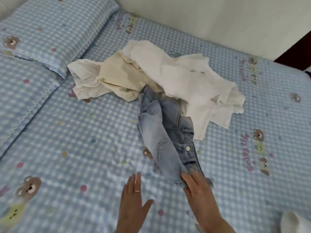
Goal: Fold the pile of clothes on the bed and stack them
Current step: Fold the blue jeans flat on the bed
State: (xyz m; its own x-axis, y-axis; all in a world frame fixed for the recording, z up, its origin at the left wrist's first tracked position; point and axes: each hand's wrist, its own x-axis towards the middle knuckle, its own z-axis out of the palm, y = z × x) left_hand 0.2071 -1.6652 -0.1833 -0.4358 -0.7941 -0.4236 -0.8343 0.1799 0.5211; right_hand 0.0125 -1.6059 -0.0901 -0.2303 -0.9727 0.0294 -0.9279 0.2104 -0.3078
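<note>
Right hand (196,182) gripping frayed hem of blue jeans (165,132) on checked bed sheet (75,132); left hand (133,199) flat, fingers spread wide.

Right hand (196,184) grips jeans (168,140) (frayed hem); left hand (133,200) flat.

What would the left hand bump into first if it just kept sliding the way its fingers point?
Probably the jeans. The left hand lies open and flat over the bedsheet, fingers pointing up and slightly right, toward the jeans' near edge. Only bare sheet shows between them, though depth is hard to judge from this one view.
</note>
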